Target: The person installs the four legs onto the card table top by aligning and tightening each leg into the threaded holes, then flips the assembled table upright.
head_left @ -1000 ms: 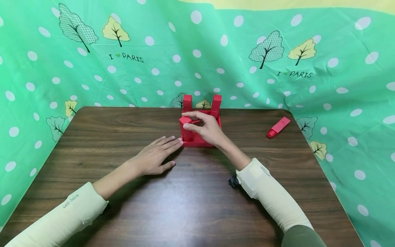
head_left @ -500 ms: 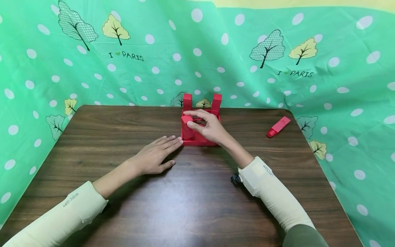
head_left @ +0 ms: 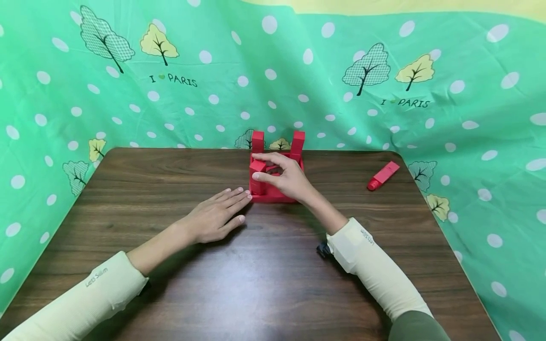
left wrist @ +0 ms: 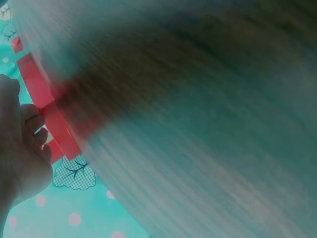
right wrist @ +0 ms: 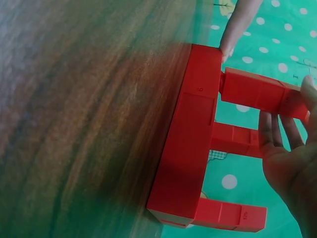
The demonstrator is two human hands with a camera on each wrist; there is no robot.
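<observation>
A red square frame [head_left: 279,198] lies at the far middle of the table, with two red block legs, a left one [head_left: 258,141] and a right one [head_left: 297,143], standing up from its back corners. My right hand [head_left: 291,180] pinches the upper end of a third red leg [right wrist: 255,90] between thumb and fingers. That leg stands upright at the front left corner; in the right wrist view its narrow threaded end meets the frame's edge with part of the thread showing. My left hand [head_left: 216,215] lies flat on the table, its straight fingertips against the same corner.
A fourth red leg [head_left: 384,175] with a round threaded end lies on the dark wood table [head_left: 273,279] at the right. Behind the table hangs a green dotted curtain [head_left: 273,94].
Half a second ago the held leg leaned a little and my right hand was slightly farther right; now the leg is straighter. My left hand stays at the corner.
</observation>
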